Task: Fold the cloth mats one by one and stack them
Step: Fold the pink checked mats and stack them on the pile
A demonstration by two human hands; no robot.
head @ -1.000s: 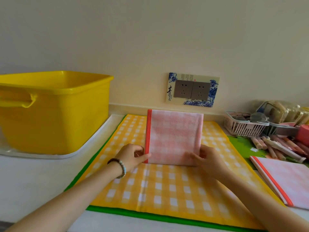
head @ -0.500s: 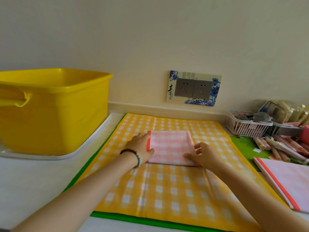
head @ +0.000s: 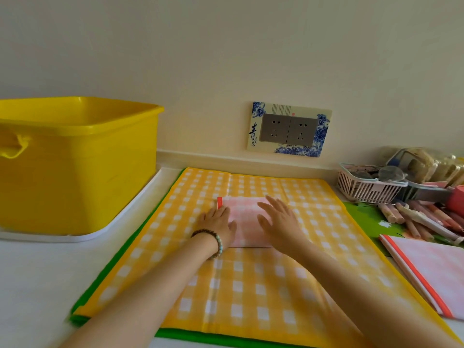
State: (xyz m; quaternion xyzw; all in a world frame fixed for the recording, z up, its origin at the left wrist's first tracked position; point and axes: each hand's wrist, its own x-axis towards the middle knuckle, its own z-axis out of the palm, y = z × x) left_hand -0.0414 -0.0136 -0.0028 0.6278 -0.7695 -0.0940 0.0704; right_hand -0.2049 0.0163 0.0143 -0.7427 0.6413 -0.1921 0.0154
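Head view shows the folded pink mat lying centrally on the yellow checked mat, left hand and right hand pressing it flat, each grip spread; risk: uneven pressure may skew the fold, or it may spring open on release.

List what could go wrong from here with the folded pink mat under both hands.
1. The folded pink mat lies on the yellow checked mat; the left hand and right hand pressing flat might shift or wrinkle that lower one.
2. Neither hand has a grip, so the fold may spring open once they lift.
3. The pink stack at right lies close to loose sticks; a hasty transfer could knock them.
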